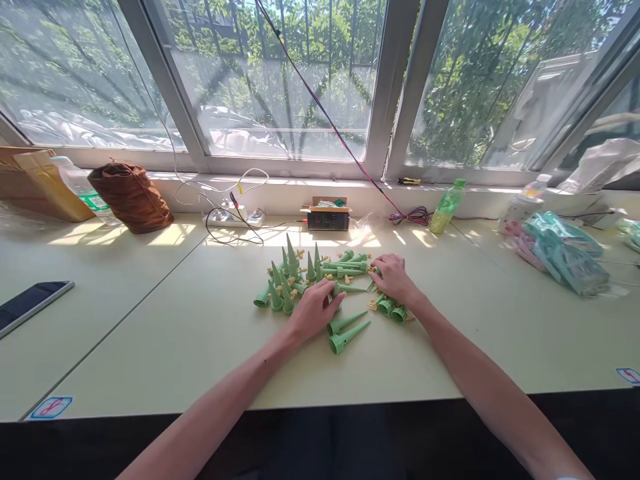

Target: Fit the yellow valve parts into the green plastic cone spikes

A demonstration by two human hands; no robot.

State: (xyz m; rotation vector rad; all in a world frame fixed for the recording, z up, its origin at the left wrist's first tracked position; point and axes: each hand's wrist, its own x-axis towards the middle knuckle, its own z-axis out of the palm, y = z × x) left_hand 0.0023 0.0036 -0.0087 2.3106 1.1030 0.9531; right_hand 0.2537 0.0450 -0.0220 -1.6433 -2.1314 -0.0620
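Note:
Several green cone-shaped plastic watering spikes (291, 259) with small yellow valves lie and stand in a heap on the pale table. My left hand (315, 310) is at the front of the heap, with thumb and fingers closed about an upright green watering spike (336, 291). At the heap's right end is my right hand (393, 277), fingers curled down among spikes and yellow valves; what they hold is hidden. Two loose spikes (349, 338) lie on their sides in front of my left hand. More spikes (399, 314) lie below my right hand, open ends facing me.
Behind the heap stands a small box with a dark front (328, 220). A power strip (233, 215) with cables, a brown bag (131, 197) and a phone (35, 303) are leftward. To the right are a green bottle (447, 207) and plastic packets (570, 253).

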